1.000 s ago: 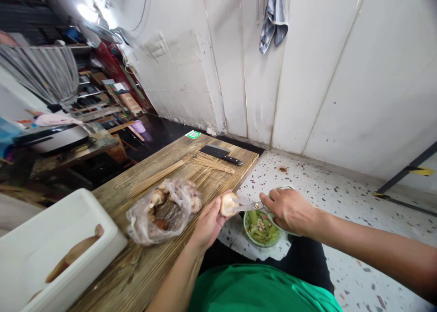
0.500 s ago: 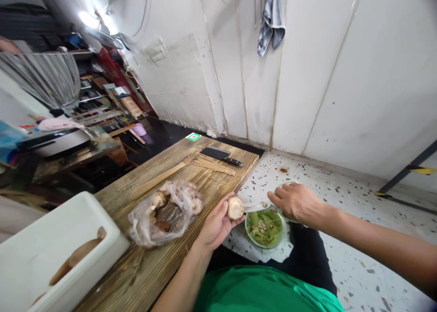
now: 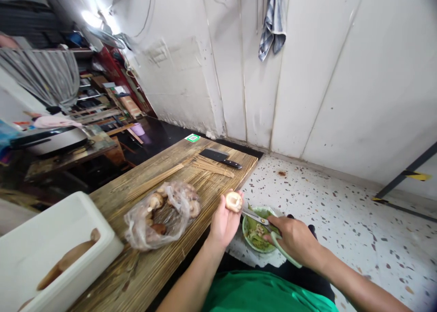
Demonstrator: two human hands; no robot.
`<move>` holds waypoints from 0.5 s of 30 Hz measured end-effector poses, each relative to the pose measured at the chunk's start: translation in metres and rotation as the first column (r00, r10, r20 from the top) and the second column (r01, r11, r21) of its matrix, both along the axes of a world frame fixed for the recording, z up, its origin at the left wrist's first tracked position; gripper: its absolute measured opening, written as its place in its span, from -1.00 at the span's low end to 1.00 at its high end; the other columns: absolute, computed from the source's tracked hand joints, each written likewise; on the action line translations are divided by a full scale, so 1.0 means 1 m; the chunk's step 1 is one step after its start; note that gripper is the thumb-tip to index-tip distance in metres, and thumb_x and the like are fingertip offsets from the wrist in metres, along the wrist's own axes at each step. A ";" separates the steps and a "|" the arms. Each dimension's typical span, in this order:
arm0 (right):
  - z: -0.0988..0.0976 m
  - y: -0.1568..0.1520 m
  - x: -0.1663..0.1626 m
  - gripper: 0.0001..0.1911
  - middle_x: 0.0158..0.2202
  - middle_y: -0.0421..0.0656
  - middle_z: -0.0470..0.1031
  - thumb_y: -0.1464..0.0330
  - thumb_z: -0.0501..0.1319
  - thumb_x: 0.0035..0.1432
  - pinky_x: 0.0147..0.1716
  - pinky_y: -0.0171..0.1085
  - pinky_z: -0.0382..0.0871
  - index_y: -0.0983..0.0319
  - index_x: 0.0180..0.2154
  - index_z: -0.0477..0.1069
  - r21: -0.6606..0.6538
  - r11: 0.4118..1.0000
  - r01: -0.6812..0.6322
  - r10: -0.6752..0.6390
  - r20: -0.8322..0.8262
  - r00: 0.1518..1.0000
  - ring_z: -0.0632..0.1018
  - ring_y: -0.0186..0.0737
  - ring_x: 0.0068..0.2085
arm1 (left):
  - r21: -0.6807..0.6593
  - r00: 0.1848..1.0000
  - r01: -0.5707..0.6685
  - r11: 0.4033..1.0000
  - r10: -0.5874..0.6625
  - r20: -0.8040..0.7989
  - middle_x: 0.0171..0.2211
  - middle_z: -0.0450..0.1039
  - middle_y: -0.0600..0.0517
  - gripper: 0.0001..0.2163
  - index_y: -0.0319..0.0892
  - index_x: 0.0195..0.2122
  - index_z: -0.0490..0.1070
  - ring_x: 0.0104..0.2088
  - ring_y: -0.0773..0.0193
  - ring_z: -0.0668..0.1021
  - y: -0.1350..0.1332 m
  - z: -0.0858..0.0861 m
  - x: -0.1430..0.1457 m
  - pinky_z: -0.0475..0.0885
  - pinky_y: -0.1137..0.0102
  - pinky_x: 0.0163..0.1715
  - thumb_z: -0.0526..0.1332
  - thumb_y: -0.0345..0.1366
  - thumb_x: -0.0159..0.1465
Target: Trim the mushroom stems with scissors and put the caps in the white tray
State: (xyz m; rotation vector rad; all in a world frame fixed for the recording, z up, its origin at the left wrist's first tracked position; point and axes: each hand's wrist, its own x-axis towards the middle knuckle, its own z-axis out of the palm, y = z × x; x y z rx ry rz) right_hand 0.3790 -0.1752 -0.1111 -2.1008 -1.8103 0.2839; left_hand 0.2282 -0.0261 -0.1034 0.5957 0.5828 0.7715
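Note:
A mushroom (image 3: pixel 234 202) rests in the fingers of my left hand (image 3: pixel 222 223), its pale underside turned up. My right hand (image 3: pixel 297 240) grips scissors (image 3: pixel 258 218) by their pale green handles. The blades point left, toward the mushroom, and their tips are partly hidden by it. Below the scissors sits a round green container (image 3: pixel 247 240) lined with clear plastic, holding green peelings and small pale pieces. On the wooden table (image 3: pixel 191 239) to the left, an open clear plastic bag (image 3: pixel 136 239) contains several mushrooms.
A white tub (image 3: pixel 80 207) with brown pieces inside stands at the table's near left. Toward the far end lie thin wooden skewers (image 3: pixel 213 166), a black-handled cleaver (image 3: pixel 218 157) and a green-and-white code card (image 3: pixel 193 138). A white wall (image 3: pixel 317 75) rises ahead.
My right hand has moved down and turned, so the scissors' green handle now shows. My left hand has risen slightly, and the mushroom's underside now shows a hollow in the middle.

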 end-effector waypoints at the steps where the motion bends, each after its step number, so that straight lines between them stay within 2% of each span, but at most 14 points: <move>1: -0.002 0.001 -0.002 -0.74 -0.37 -0.13 0.57 0.19 0.19 0.17 -0.47 -0.34 0.31 0.20 -0.17 0.45 0.006 1.000 0.021 -0.021 -0.001 1.000 0.58 -0.18 -0.39 | 0.036 0.999 0.010 0.999 -0.008 -0.044 0.09 0.40 -0.09 -0.66 -0.13 -0.01 0.37 0.11 0.18 0.43 -0.001 0.000 0.002 0.36 0.24 0.09 -0.02 -0.07 0.36; 5: -0.005 0.003 -0.004 -0.72 -0.35 -0.13 0.58 0.16 0.19 0.18 -0.46 -0.33 0.33 0.20 -0.17 0.45 0.009 0.998 0.068 -0.068 -0.005 0.998 0.59 -0.17 -0.37 | 0.158 0.976 0.072 0.985 -0.036 -0.217 0.25 0.24 0.02 -0.61 0.02 0.15 0.26 0.07 0.19 0.44 -0.002 -0.002 0.006 0.41 0.25 -0.02 -0.08 -0.06 0.37; 11: 0.000 0.003 0.005 -0.70 -0.34 -0.10 0.57 0.18 0.17 0.20 -0.47 -0.32 0.29 0.23 -0.12 0.42 0.029 0.994 0.110 -0.113 0.132 0.985 0.58 -0.16 -0.39 | 0.114 0.994 0.104 0.988 -0.106 0.010 0.11 0.39 -0.08 -0.71 -0.16 0.03 0.42 0.11 0.21 0.41 0.000 -0.005 0.004 0.27 0.30 0.14 0.12 -0.28 0.31; 15: 0.012 0.005 0.012 -0.68 -0.34 -0.08 0.54 0.18 0.14 0.22 -0.47 -0.30 0.26 0.25 -0.10 0.40 -0.045 0.995 0.084 -0.076 0.162 0.984 0.56 -0.16 -0.40 | 0.169 0.995 0.093 0.981 -0.098 0.019 0.16 0.34 -0.06 -0.63 -0.12 0.11 0.37 0.16 0.18 0.37 0.000 -0.001 0.001 0.19 0.29 0.20 0.20 -0.37 0.26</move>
